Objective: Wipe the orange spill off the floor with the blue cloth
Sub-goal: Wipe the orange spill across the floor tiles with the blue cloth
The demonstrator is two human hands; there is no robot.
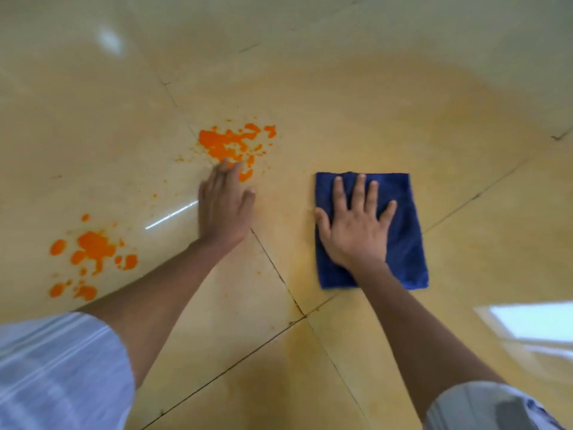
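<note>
The right hand (356,225) is laid flat on the blue cloth (403,237), with the fingers straight and spread wide. Nothing is gripped; the cloth is only pressed down onto the floor (387,113). The cloth is folded into a neat shape with four sides. Its far edge is seen just past the fingertips, and its right edge sticks out well past the little finger. Its near edge is crossed by the right forearm.

The left hand (224,206) is also held open, with the fingers straight and close together. It is a bit blurred, so it cannot be told if it is touching the floor. Nothing is held in it. Its fingertips are right at the near edge of the far orange spill (229,142), and may be just touching it.

A bare strip of floor is seen between the two hands. The cloth and the far spill are kept apart by this strip. A second orange spill (93,252) is found to the left of the left forearm, nearer the body and well apart from the cloth. Small orange dots are scattered between the two spills.

Dark tile lines are seen under and between the arms. Lots of open floor is seen beyond both hands and to the right of the cloth. White sleeves (59,367) are seen at both bottom corners.
</note>
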